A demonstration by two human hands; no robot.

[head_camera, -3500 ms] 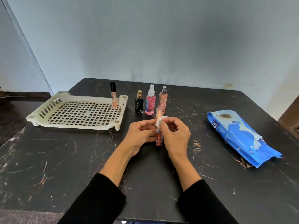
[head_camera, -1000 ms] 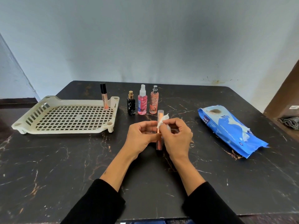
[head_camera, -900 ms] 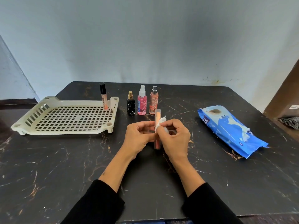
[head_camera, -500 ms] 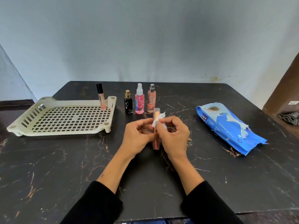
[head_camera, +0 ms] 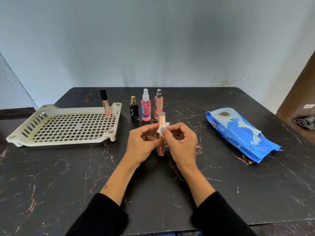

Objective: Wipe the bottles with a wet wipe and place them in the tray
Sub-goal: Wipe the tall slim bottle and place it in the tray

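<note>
My left hand (head_camera: 142, 143) grips a slim orange tube bottle (head_camera: 160, 149) upright above the table centre. My right hand (head_camera: 180, 142) pinches a small white wet wipe (head_camera: 164, 128) against the bottle's upper part. Behind them stand a black bottle (head_camera: 134, 111), a pink spray bottle (head_camera: 146, 108) and an orange spray bottle (head_camera: 158, 106) in a row. A cream slotted tray (head_camera: 63, 126) lies at the left with one tall lip-gloss bottle (head_camera: 105, 103) standing in its far right corner.
A blue wet-wipe pack (head_camera: 240, 133) lies at the right on the black marble table (head_camera: 68, 176). A wall runs behind the table. A brown shelf edge (head_camera: 300, 99) stands at the far right.
The hands keep the same hold on the bottle. The wipe has shifted slightly along the bottle's upper part, and the camera view has drifted a little.
</note>
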